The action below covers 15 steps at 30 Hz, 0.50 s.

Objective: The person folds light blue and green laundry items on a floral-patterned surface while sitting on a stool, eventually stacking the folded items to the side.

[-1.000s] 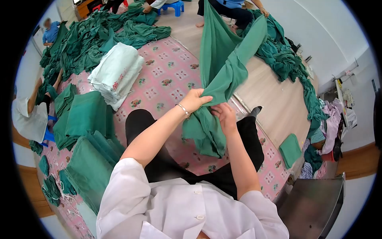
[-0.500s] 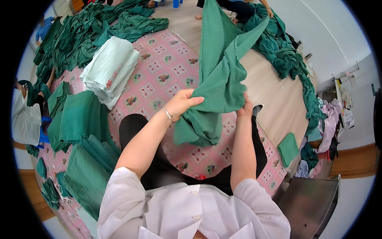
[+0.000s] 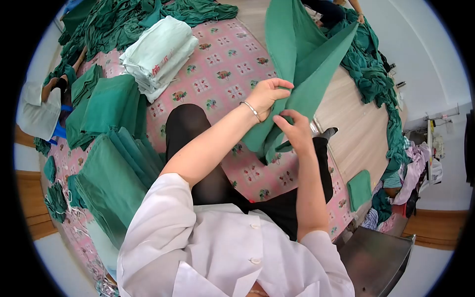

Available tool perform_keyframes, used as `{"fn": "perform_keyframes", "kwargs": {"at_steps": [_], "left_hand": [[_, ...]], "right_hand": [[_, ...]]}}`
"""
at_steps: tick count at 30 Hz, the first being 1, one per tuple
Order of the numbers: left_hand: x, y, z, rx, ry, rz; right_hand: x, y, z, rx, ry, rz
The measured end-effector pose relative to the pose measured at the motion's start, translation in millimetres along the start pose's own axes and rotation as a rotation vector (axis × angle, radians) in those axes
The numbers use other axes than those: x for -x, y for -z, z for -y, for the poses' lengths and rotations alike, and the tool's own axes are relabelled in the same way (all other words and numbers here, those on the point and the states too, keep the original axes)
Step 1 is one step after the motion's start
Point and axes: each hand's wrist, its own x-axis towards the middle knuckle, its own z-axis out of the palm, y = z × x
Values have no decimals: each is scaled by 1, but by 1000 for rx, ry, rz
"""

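Observation:
A large green cloth (image 3: pixel 284 47) stretches from my lap area up to the far side, where another person's hand (image 3: pixel 361 19) grips one corner. My left hand (image 3: pixel 267 99), with a bracelet at the wrist, pinches the cloth's left edge between thumb and fingers. Just right of it and lower, my right hand (image 3: pixel 297 131) has its bent fingers closed on the gathered near part. The loose end hangs below both hands, above the pink patterned mat (image 3: pixel 247 173). Some fingertips are hidden in the folds.
Folded green cloths (image 3: pixel 111 106) and a second green stack (image 3: pixel 118 163) lie at my left. Beyond them sits a white folded bundle (image 3: pixel 161 52). Loose green fabric (image 3: pixel 118 29) heaps up behind. At right are a small folded green cloth (image 3: pixel 359 190) and a dark metal box (image 3: pixel 378 257).
Both hands have come closer together, the left moving right and up. The bunched cloth has straightened into a taut strip toward the other person. My view has shifted slightly.

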Motion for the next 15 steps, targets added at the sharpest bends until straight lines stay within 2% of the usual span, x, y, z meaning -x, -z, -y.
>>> {"fn": "perform_keyframes", "kwargs": {"at_steps": [2,4,6,8,9,11,12,14,15], "left_hand": [[5,4,2,-87,-44,11],[22,5,-8,-149,-151,-86],[33,23,3,-184,-181,-157],[44,44,21,-131,32,-330],[50,44,32,-131,31,-330],[68,40,51,21,329,-385],[76,36,53,22,325,-390],[86,28,52,439,247,-203],[89,26,47,386,171,-164]], "right_hand": [[-2,-10,-5,-382,-45,46],[-3,-9,-14,-364,-23,31],[-3,-2,-19,-713,-68,-7],[-5,2,-21,-813,-70,-10],[-4,4,-15,-885,-86,-32],[-5,3,-15,-935,-78,-47],[-5,1,-15,-936,-78,-41],[-3,-4,-15,-919,-79,-4],[-4,-5,-19,-918,-77,-1]]}}
